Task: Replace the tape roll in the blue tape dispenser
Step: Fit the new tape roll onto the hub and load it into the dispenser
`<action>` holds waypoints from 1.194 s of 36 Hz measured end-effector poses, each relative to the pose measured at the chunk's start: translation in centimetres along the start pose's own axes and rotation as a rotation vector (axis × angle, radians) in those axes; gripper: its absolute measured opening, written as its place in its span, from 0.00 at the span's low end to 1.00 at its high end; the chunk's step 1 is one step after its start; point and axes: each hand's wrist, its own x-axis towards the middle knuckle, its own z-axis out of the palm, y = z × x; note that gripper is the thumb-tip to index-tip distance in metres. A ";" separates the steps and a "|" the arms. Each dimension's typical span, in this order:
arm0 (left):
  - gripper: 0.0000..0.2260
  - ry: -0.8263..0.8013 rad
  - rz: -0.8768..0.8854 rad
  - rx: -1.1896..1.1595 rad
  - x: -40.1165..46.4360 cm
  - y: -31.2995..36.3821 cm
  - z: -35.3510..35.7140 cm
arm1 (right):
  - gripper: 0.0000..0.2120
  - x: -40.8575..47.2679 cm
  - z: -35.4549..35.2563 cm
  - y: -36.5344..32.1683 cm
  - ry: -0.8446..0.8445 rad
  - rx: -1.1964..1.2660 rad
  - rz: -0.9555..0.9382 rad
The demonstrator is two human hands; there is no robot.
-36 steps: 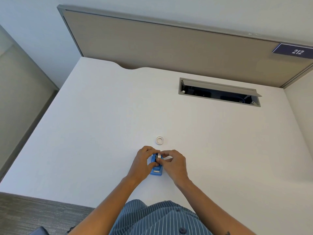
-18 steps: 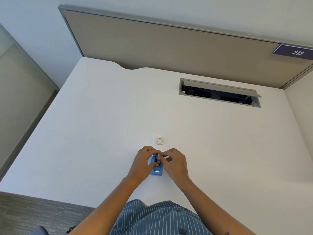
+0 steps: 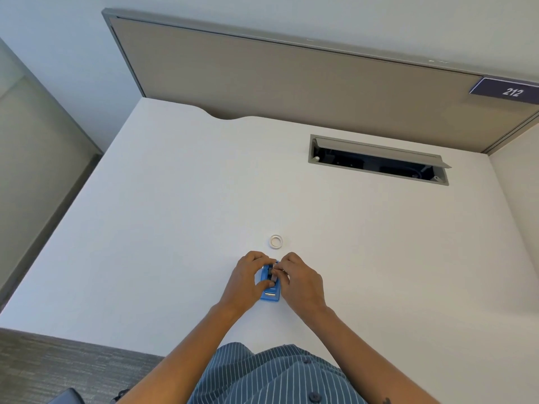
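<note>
Lying near the front edge of the white desk (image 3: pixel 175 214), with bare surface open all round, one blue tape dispenser (image 3: pixel 269 295) sits between two hands. Left hand (image 3: pixel 248 279) clasps its side; right hand (image 3: pixel 302 282) pinches something at its dark top slot. One white tape roll (image 3: pixel 276 241) rests just beyond.

Bright, even, soft light — faint shadows only; sharp focus, with wide-angle bending at the edges.
</note>
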 end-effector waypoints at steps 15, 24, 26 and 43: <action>0.47 -0.318 -0.031 -0.092 -0.8 -3.0 -0.6 | 0.06 -0.3 0.0 -0.3 0.023 -0.108 -0.028; 0.46 -0.308 -0.081 -0.031 -0.7 -3.5 0.1 | 0.02 -0.6 0.2 -0.7 -0.025 -0.177 -0.075; 0.46 -0.308 -0.079 -0.022 -0.7 -3.7 0.1 | 0.02 -0.6 0.2 -0.8 -0.043 -0.191 -0.076; 0.45 -0.281 -0.066 0.028 -0.5 -3.8 0.1 | 0.13 -1.6 1.2 -0.3 -0.071 -0.230 -0.130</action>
